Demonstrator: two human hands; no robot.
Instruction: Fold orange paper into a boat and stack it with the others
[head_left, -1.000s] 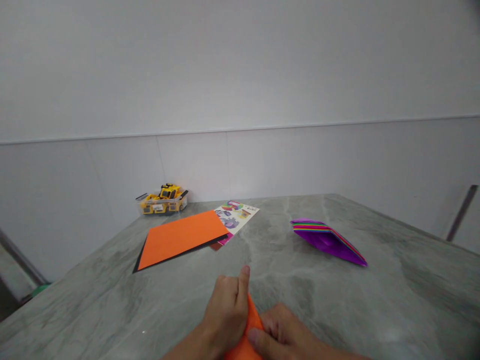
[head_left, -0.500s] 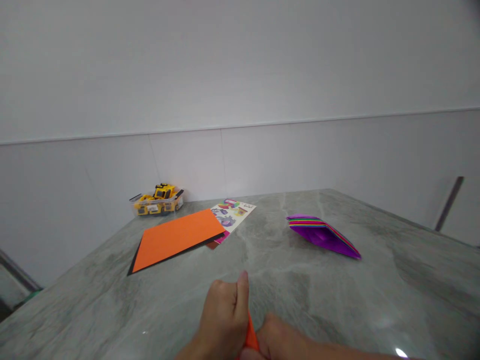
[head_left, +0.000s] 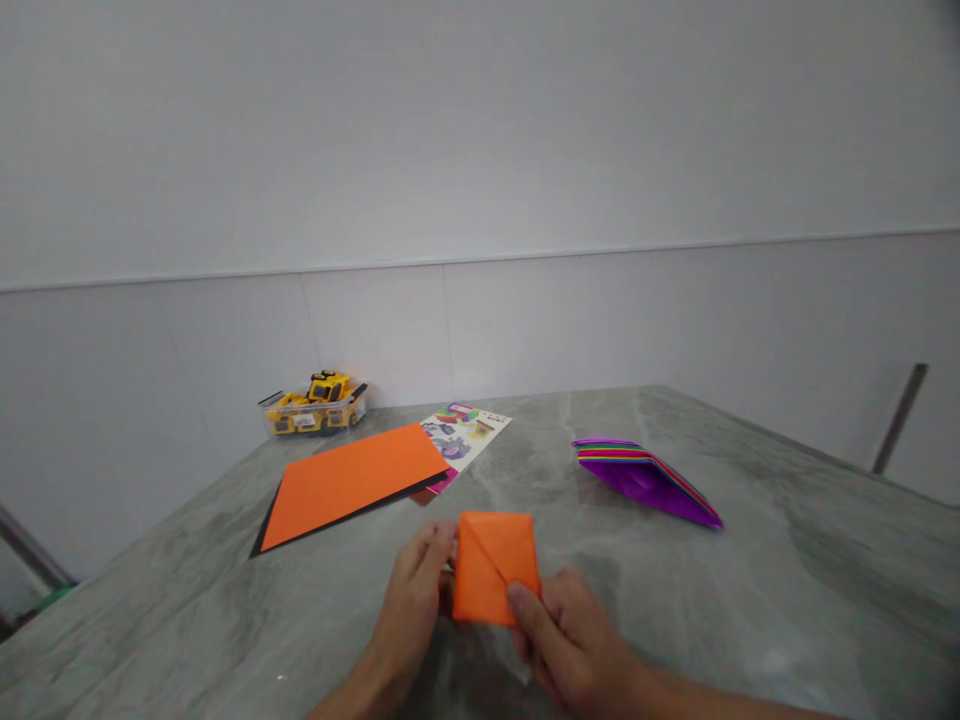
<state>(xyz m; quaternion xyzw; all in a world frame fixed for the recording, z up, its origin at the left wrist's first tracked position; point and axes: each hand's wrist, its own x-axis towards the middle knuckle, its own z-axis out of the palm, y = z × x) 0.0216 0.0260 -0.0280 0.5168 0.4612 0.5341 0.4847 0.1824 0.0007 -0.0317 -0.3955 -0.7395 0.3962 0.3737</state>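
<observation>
A small square of folded orange paper [head_left: 491, 560] is held up over the table at the front middle, a diagonal crease line across its face. My right hand [head_left: 574, 630] pinches its lower right corner, thumb on the front and the other fingers behind. At the left edge my left hand [head_left: 412, 590] grips the paper with its fingertips, some of them partly hidden by it. Beyond my hands, to the right, a folded stack of coloured paper [head_left: 645, 485] lies with its purple sheet facing me.
On the grey marbled table [head_left: 300, 630], orange sheets [head_left: 360, 482] with black ones beneath lie at the left. They partly cover a printed leaflet [head_left: 469, 435]. A clear plastic box [head_left: 311, 415] of yellow toy vehicles stands at the back left, by the white wall [head_left: 480, 150].
Both hands have risen from the bottom edge and moved apart. The orange paper, mostly hidden between them before, now faces me as a flat square.
</observation>
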